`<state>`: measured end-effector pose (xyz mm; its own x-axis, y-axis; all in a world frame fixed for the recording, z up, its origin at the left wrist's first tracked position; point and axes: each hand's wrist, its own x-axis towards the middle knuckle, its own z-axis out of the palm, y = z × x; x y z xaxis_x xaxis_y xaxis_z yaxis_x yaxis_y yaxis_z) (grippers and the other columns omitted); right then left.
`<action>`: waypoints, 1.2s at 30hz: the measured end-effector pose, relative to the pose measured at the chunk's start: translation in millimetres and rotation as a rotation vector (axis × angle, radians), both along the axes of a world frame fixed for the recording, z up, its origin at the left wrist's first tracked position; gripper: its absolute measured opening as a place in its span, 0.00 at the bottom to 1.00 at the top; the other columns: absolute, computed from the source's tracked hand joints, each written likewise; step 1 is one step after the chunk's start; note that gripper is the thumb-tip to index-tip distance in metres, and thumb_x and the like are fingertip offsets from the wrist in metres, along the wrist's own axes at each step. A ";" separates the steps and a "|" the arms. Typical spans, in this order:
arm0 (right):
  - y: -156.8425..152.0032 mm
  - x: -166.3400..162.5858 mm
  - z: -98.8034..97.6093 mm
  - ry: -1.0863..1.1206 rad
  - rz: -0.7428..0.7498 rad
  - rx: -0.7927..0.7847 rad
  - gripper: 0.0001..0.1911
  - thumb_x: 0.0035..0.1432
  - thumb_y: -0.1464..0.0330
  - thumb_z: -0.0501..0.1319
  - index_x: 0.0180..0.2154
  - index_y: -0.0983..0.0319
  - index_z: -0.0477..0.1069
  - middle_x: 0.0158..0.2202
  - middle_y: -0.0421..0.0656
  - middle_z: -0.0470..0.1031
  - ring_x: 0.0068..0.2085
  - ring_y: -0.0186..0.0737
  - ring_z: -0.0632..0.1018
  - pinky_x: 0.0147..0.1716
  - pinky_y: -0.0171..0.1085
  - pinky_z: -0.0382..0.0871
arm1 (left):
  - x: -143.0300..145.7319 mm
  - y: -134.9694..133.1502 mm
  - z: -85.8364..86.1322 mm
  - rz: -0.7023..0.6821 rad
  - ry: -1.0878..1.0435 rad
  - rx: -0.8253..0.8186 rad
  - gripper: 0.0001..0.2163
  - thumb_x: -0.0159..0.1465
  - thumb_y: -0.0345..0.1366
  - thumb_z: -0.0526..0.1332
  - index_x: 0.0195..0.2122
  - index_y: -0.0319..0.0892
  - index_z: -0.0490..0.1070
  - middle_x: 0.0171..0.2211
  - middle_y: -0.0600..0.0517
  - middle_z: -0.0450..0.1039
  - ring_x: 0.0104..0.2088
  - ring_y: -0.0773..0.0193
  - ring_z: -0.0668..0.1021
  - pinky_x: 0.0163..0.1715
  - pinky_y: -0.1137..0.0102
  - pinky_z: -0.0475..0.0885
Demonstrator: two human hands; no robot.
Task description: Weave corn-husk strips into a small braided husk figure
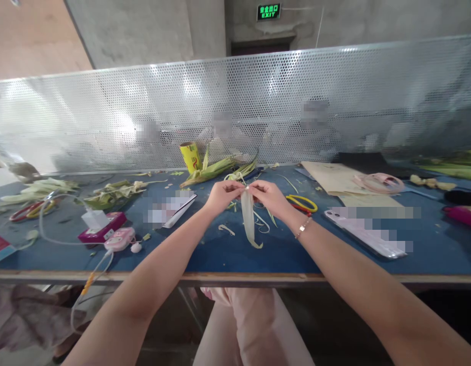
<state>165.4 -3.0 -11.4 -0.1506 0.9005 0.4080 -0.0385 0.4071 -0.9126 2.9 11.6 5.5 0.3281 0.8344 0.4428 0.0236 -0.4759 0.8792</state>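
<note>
Upper end of the long, pale whitish-green husk strip [248,221] is hard to make out, partly covered. My left grip [224,195] and right grip [268,194] both pinch closed on it, strip hanging over the blue-topped counter [223,260]. Perforated grey metal screen [151,101] behind; blurred people [315,122] beyond; green exit sign [269,11] above.

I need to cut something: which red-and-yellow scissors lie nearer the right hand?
The scissors beside the right hand, just beyond the bracelet; the other pair lies far off, at the left of the view.
</note>
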 end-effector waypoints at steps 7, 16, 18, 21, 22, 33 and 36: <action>3.5 2.1 -2.9 0.000 -0.092 0.049 0.10 0.45 0.61 0.66 0.29 0.61 0.75 0.25 0.40 0.75 0.26 0.36 0.74 0.29 0.37 0.68 | 1.7 -0.9 -0.3 0.008 -0.032 -0.002 0.09 0.46 0.36 0.68 0.27 0.37 0.74 0.22 0.53 0.74 0.23 0.70 0.75 0.29 0.71 0.72; -0.5 0.5 3.3 0.189 0.034 -0.111 0.13 0.32 0.65 0.72 0.25 0.60 0.75 0.25 0.39 0.75 0.28 0.34 0.74 0.35 0.39 0.69 | 1.8 -1.2 -1.5 -0.015 -0.148 -0.061 0.09 0.42 0.33 0.69 0.24 0.37 0.76 0.23 0.52 0.75 0.25 0.69 0.75 0.32 0.70 0.72; -1.4 1.6 4.7 0.198 0.056 -0.144 0.14 0.31 0.65 0.72 0.24 0.61 0.74 0.25 0.39 0.75 0.28 0.34 0.74 0.37 0.40 0.69 | 1.4 -1.2 -0.7 0.001 -0.106 -0.025 0.07 0.42 0.32 0.68 0.24 0.38 0.76 0.24 0.52 0.76 0.27 0.68 0.76 0.34 0.70 0.72; -2.1 2.0 5.6 0.210 0.070 -0.179 0.15 0.29 0.65 0.73 0.24 0.61 0.73 0.25 0.39 0.75 0.28 0.34 0.74 0.37 0.40 0.69 | 1.4 -2.4 1.9 0.031 -0.046 0.022 0.05 0.43 0.30 0.66 0.24 0.38 0.76 0.26 0.51 0.76 0.29 0.68 0.75 0.35 0.71 0.71; -2.1 1.7 5.5 0.215 0.069 -0.187 0.16 0.29 0.65 0.73 0.24 0.62 0.73 0.25 0.39 0.74 0.28 0.34 0.74 0.36 0.39 0.69 | 1.5 -3.4 3.1 0.041 -0.029 0.031 0.05 0.44 0.29 0.66 0.24 0.38 0.76 0.26 0.51 0.76 0.29 0.68 0.75 0.35 0.71 0.71; 1.4 4.1 1.2 0.174 0.009 -0.138 0.16 0.32 0.65 0.72 0.25 0.62 0.70 0.24 0.38 0.73 0.27 0.32 0.72 0.30 0.36 0.66 | 6.4 -11.9 7.0 -0.008 -0.064 -0.130 0.04 0.49 0.31 0.64 0.23 0.36 0.73 0.22 0.52 0.73 0.24 0.70 0.75 0.31 0.71 0.72; 3.0 5.9 -0.1 0.147 0.029 -0.120 0.15 0.32 0.67 0.72 0.25 0.62 0.70 0.25 0.39 0.74 0.28 0.34 0.73 0.32 0.37 0.67 | 8.8 -12.2 6.4 0.008 -0.095 -0.281 0.08 0.46 0.29 0.68 0.25 0.35 0.70 0.19 0.54 0.72 0.21 0.71 0.75 0.28 0.72 0.73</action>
<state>171.3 0.0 -11.5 -0.1237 0.9401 0.3176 -0.1852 0.2926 -0.9381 11.6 -0.7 11.9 0.2889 0.9312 0.2221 -0.0621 -0.2133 0.9750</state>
